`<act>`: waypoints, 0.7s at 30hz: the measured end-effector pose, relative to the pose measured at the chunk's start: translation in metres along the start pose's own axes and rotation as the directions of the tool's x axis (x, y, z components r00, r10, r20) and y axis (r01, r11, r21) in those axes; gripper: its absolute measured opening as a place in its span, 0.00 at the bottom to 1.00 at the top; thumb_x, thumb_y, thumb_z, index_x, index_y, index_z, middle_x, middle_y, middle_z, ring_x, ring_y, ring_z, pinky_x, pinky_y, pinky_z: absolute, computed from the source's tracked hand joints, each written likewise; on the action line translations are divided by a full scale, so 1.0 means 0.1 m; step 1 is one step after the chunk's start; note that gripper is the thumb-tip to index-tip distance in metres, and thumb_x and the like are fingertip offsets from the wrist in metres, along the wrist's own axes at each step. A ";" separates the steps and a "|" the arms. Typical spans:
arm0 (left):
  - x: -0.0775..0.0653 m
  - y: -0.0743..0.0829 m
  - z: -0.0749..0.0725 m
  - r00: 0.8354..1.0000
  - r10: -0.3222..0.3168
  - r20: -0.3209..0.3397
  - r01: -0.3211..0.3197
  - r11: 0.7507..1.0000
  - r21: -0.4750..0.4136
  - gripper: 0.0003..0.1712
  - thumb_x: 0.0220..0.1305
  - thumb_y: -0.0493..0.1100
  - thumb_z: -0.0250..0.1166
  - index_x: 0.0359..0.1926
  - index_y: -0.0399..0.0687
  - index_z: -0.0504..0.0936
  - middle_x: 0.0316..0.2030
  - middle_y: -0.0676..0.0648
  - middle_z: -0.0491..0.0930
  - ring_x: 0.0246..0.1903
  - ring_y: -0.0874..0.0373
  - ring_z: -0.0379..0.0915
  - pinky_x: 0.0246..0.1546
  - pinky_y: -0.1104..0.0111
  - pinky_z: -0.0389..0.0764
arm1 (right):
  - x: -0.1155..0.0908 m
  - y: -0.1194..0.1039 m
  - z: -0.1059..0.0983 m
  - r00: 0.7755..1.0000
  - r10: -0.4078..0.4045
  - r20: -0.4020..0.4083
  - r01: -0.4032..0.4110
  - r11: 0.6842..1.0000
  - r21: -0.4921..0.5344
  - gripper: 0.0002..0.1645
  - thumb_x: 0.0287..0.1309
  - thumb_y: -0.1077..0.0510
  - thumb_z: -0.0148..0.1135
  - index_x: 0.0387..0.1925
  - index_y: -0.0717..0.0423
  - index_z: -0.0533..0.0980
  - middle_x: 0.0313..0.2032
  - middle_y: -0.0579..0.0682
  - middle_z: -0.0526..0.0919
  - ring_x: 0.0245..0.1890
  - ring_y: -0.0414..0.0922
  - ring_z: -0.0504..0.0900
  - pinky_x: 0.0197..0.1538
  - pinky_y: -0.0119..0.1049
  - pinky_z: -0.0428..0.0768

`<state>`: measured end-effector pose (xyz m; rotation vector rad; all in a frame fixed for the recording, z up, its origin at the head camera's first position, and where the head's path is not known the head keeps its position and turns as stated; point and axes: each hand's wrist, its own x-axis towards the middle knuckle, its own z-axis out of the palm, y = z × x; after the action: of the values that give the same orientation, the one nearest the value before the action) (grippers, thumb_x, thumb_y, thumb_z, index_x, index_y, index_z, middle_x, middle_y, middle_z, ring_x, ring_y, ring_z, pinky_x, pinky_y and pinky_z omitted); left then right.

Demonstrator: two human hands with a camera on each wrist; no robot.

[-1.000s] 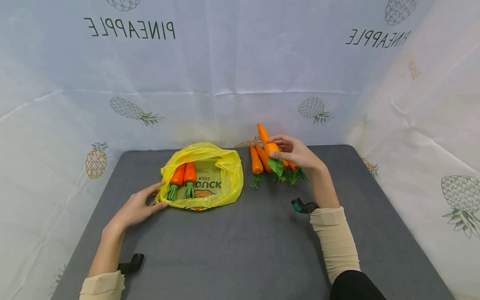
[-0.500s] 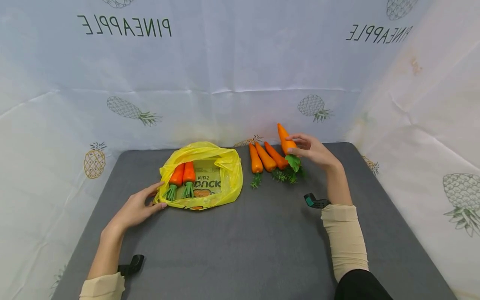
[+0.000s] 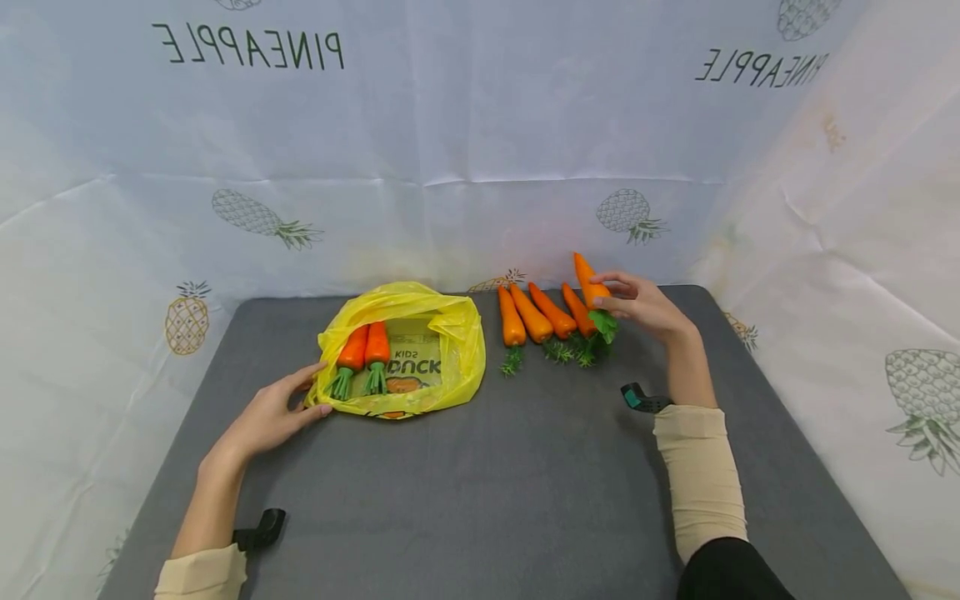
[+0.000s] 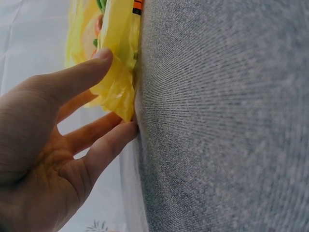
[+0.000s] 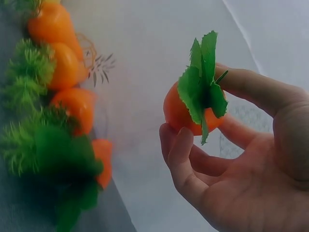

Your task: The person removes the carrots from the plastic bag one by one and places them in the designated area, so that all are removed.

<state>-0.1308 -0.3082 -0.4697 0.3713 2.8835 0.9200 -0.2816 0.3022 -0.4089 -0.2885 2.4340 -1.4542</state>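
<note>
In the head view my left hand (image 3: 273, 417) is at the left side of a yellow plastic bag (image 3: 463, 367), its mouth spread wide. The left wrist view shows the thumb laid on the bag's film and the other fingers at its bottom corner, with the film between them. Two orange carrots (image 3: 377, 342) with green stem tufts lie inside, on the left. My right hand (image 3: 645, 304) grips a carrot (image 3: 588, 277) by its thick end, broad green leaves (image 5: 198, 92) toward the wrist camera and tip pointing away. It is held over the right end of a carrot row.
Several carrots (image 3: 531, 315) with feathery green tops lie side by side at the back of the grey table (image 3: 480, 492), right of the bag. Behind them hangs a white cloth (image 3: 450, 125) printed with pineapples, which continues along both sides.
My right hand has moved to the right with its carrot, from above the middle of the row to its right end, uncovering more carrots. The left hand and bag stay nearly still.
</note>
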 end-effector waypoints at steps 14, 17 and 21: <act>0.01 0.01 0.00 1.000 -0.011 0.007 0.011 1.000 0.001 0.44 0.75 0.52 0.72 0.82 0.39 0.65 0.73 0.27 0.75 0.68 0.30 0.77 0.66 0.32 0.77 | 0.01 0.28 -0.14 0.997 0.071 0.026 -0.072 0.997 0.039 0.34 0.78 0.48 0.66 0.77 0.55 0.68 0.73 0.57 0.72 0.47 0.41 0.78 0.48 0.39 0.80; 0.01 0.01 0.00 1.000 -0.008 0.007 0.008 1.000 -0.001 0.44 0.75 0.51 0.72 0.82 0.39 0.65 0.73 0.27 0.74 0.68 0.30 0.77 0.66 0.32 0.77 | 0.02 0.33 -0.16 0.994 0.101 0.036 -0.101 0.994 0.027 0.35 0.77 0.47 0.66 0.77 0.54 0.68 0.73 0.56 0.71 0.49 0.41 0.78 0.50 0.40 0.79; 0.01 0.00 0.01 1.000 -0.006 0.003 0.006 1.000 0.006 0.44 0.75 0.51 0.72 0.82 0.39 0.66 0.73 0.27 0.75 0.68 0.30 0.77 0.65 0.32 0.78 | 0.06 0.45 -0.18 0.991 0.124 0.055 -0.124 0.992 0.003 0.37 0.77 0.46 0.67 0.79 0.53 0.67 0.78 0.58 0.69 0.52 0.39 0.79 0.51 0.36 0.80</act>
<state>-0.1319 -0.3071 -0.4703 0.3638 2.8834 0.9092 -0.2945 0.3359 -0.4411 -0.1701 2.3590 -1.3825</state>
